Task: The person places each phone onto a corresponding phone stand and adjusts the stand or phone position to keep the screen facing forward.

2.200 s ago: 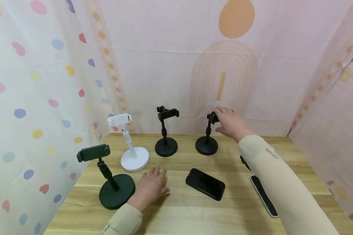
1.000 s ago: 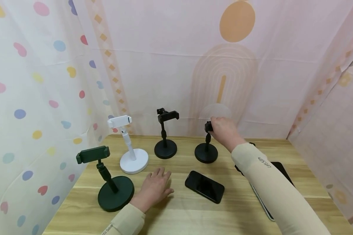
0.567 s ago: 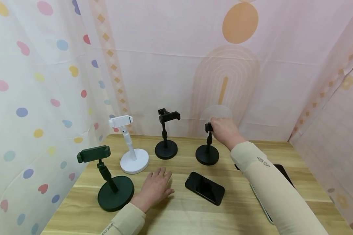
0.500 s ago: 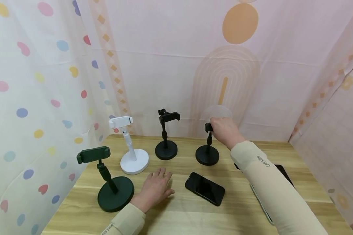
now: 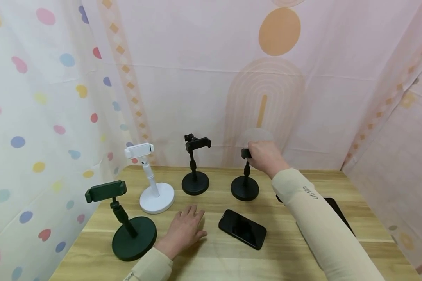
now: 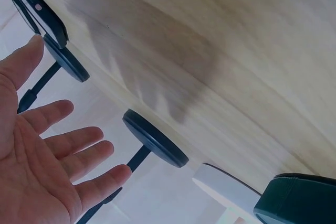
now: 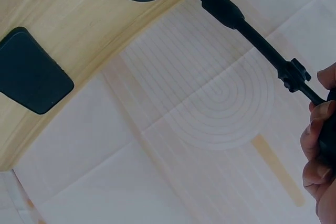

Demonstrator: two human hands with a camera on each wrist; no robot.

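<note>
Currently right hand fingers curl round the clamp of the far-right stand, likely adjusting it. Left hand lies flat, fingers spread, on the desk. Next probably needs the phone.

Table looking like pale wood, smooth, grain lines showing. Black stand under right hand looking like matt plastic. Green stand looking matt too. White stand shining a bit, smooth. Phone looking glossy, like dark glass. Wall behind looking like thin cloth, creases showing. Sleeve looking like soft cloth.
</note>
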